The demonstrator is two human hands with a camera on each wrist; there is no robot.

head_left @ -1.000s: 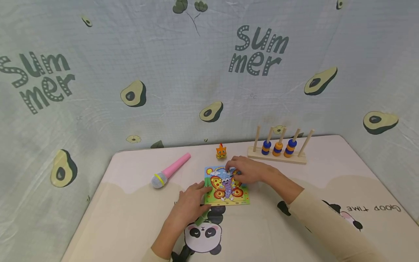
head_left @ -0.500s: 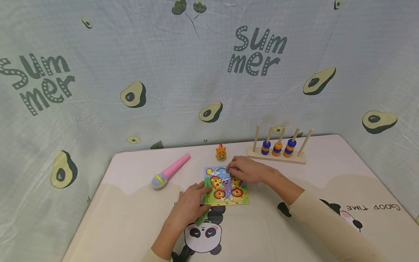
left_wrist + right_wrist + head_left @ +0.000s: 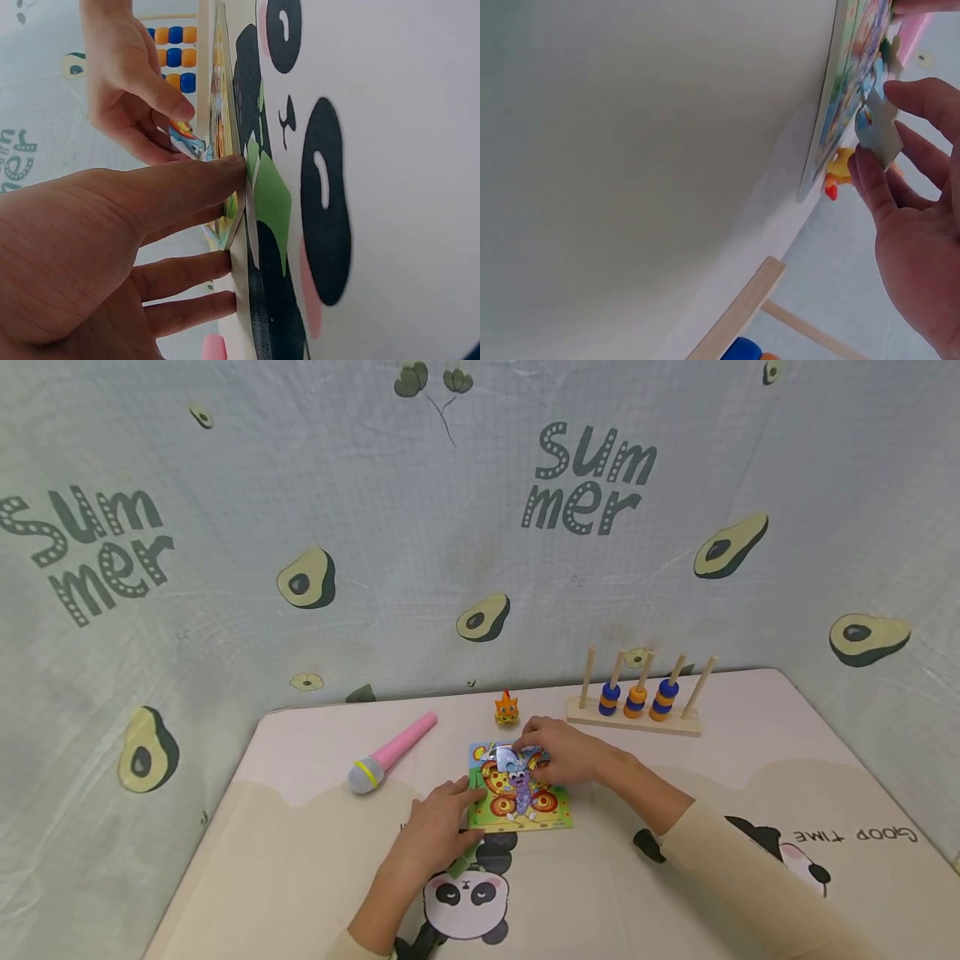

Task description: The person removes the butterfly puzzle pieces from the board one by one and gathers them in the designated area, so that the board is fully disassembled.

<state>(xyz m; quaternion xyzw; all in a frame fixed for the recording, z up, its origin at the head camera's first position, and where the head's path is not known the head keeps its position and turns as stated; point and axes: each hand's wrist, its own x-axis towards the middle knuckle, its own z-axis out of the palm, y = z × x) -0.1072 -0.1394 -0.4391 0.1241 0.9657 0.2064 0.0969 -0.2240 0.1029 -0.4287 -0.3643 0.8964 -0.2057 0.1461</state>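
"On the table (image 3: 285, 860), where's the puzzle (image 3: 519, 797)?"
"Near centre. Left hand (image 3: 435, 827), fingers (image 3: 187, 275) extended, touches its eight-o'clock side; right hand (image 3: 568, 752), at two, pinches a piece (image 3: 880, 135)."
"Advice?"
"Steady the puzzle lightly; I'd move the piece squarely, without twisting."

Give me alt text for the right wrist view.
A right hand pinches a pale puzzle piece over a colorful puzzle board seen nearly edge-on. Beyond is a small orange-and-yellow toy; part of a wooden bead rack shows at the bottom.
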